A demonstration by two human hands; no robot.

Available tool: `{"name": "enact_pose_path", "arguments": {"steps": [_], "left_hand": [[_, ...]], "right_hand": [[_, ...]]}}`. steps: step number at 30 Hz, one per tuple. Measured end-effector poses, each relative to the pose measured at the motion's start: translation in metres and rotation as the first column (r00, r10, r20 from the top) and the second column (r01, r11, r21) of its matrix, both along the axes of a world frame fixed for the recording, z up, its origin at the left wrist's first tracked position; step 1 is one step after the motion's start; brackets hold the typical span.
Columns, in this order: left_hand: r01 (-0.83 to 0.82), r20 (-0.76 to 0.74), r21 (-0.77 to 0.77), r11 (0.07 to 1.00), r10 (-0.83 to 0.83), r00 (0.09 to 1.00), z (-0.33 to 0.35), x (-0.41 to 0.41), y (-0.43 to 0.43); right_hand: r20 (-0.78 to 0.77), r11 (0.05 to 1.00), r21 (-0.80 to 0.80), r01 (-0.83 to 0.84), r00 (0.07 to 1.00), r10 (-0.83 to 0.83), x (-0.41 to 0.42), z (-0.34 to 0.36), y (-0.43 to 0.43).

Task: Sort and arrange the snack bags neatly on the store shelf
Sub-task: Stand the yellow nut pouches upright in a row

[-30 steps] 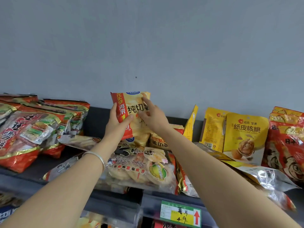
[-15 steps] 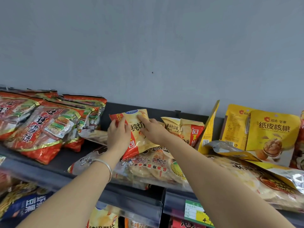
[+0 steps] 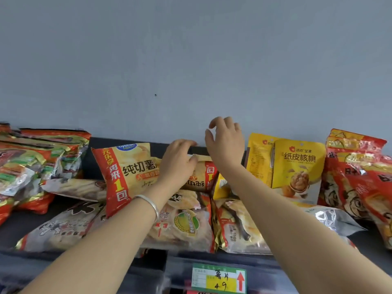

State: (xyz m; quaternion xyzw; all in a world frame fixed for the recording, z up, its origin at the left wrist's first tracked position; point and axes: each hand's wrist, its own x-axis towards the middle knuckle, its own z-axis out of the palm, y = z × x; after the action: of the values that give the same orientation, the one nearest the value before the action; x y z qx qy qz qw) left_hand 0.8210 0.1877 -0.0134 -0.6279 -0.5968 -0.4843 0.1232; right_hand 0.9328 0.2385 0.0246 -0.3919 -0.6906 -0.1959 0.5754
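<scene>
A chip bag (image 3: 127, 172) leans upright mid-shelf (image 3: 25, 221), touching the left hand (image 3: 178, 164) on its left side. That hand grips the top edge of a second chip bag (image 3: 201, 179). The right hand (image 3: 227, 145) hovers just above, fingers loosely curled, released. Walnut pouches (image 3: 297, 166) stand to the right.

Both bare forearms reach forward and up, the left forearm (image 3: 99, 242) from the lower left, the right forearm (image 3: 292, 221) from the lower right. The left hand (image 3: 180, 164) has its fingers curled, thumb pinching the top edge of a snack bag (image 3: 201, 179). The right hand (image 3: 227, 143) is higher, just beside it, fingers loosely bent, holding nothing
</scene>
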Motion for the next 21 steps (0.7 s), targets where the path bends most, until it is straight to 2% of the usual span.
{"name": "enact_pose_path", "arguments": {"steps": [2,5,8,10,12,13,15,18,21], "left_hand": [[0.072,-0.027,-0.050,0.996,-0.073,0.997,-0.001,0.022,0.012],[0.097,-0.096,-0.112,0.989,-0.108,0.989,-0.004,0.044,0.030],[0.011,-0.152,-0.151,0.989,-0.034,0.988,-0.004,0.054,0.046],[-0.047,-0.184,-0.193,0.980,0.011,0.983,-0.005,0.056,0.052],[-0.080,-0.232,-0.214,0.974,0.029,0.972,-0.010,0.054,0.057],[-0.084,-0.243,-0.218,0.972,0.029,0.969,-0.014,0.052,0.059],[-0.091,-0.246,-0.220,0.971,0.036,0.969,-0.018,0.049,0.060],[-0.081,-0.158,-0.206,0.975,0.048,0.986,-0.015,0.051,0.060],[-0.014,-0.042,-0.180,0.984,0.007,0.999,-0.007,0.063,0.057]], "right_hand": [[-0.151,0.989,-0.147,0.031,0.987,-0.054,0.021,0.000,0.008],[-0.365,0.905,-0.406,-0.125,0.930,-0.036,0.037,-0.006,0.021],[-0.396,0.697,-0.655,-0.292,0.918,0.013,0.036,-0.013,0.037],[-0.438,0.557,-0.738,-0.380,0.898,0.032,0.033,-0.015,0.043],[-0.411,0.459,-0.803,-0.380,0.911,0.035,0.031,-0.017,0.044],[-0.370,0.451,-0.822,-0.348,0.928,0.041,0.031,-0.017,0.045],[-0.335,0.505,-0.799,-0.326,0.939,0.074,0.033,-0.018,0.047],[-0.388,0.608,-0.715,-0.347,0.919,0.068,0.041,-0.008,0.044],[-0.492,0.685,-0.572,-0.451,0.857,0.154,0.058,0.007,0.041]]}}
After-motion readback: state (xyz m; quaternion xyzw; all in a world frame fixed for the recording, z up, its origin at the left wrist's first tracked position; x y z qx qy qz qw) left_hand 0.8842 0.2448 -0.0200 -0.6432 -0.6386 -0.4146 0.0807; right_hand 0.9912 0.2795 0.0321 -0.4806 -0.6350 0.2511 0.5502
